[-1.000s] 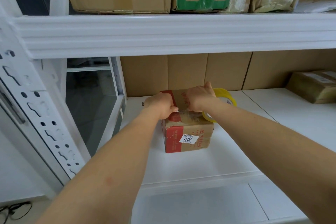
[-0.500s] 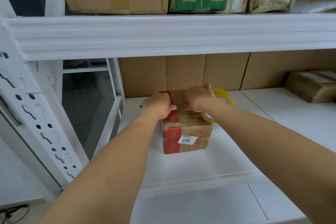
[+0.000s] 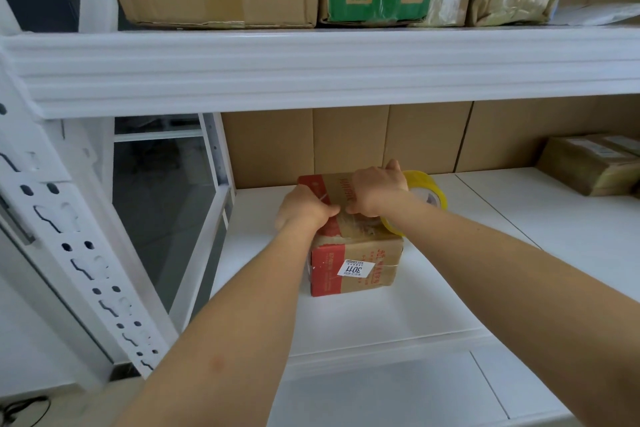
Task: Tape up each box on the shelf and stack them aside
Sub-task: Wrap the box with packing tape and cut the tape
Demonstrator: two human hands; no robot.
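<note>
Both yr hands atop small brown-and-red cardboard box [image 3: 353,263] on white shelf [image 3: 450,288]: left hand [image 3: 304,208] curled, pinching tape end; right hand [image 3: 377,191] gripping yellow tape roll [image 3: 427,191]. White label [image 3: 355,268] reads "3011".

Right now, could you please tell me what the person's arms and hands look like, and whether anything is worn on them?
Both forearms are bare as far as the frame shows: no sleeves, gloves, watch or bracelet visible. The left hand and right hand show no rings from this angle, though the fingers are mostly hidden. A small reddish mark sits on the left forearm.
</note>
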